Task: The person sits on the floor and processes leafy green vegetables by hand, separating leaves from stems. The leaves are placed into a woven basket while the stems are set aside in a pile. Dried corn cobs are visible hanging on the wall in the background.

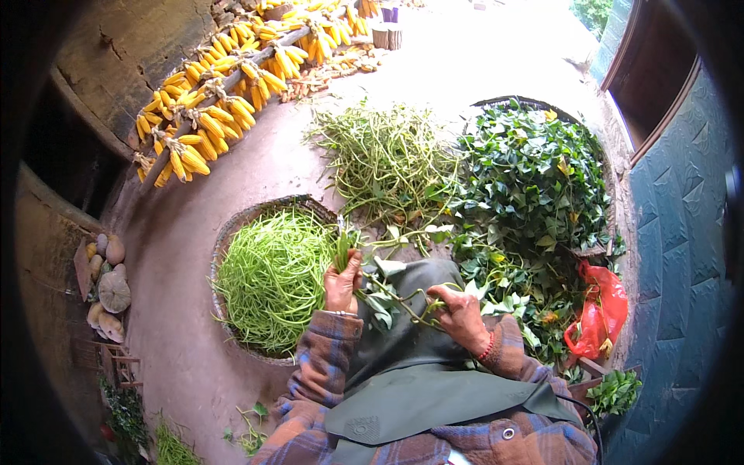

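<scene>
My left hand (339, 288) is closed round a small upright bunch of green stems (342, 252), beside the right rim of a round basket (218, 246). Thin light-green stems (271, 279) are heaped in that basket. Over the dark apron (403, 298) on my lap, my right hand (463, 316) pinches a leafy green vine (407, 301). The vine runs from there toward my left hand, with leaves hanging along it. Whether my left fingers also grip the vine, I cannot tell.
Beyond my knees lies a tangled pile of vines (387, 163). At the right stand heaped leafy vines (535, 186) in a large basket, with a red plastic bag (601, 302) near them. Corn cobs (205, 132) hang on a pole far left; several pumpkins (115, 292) lie by the left wall.
</scene>
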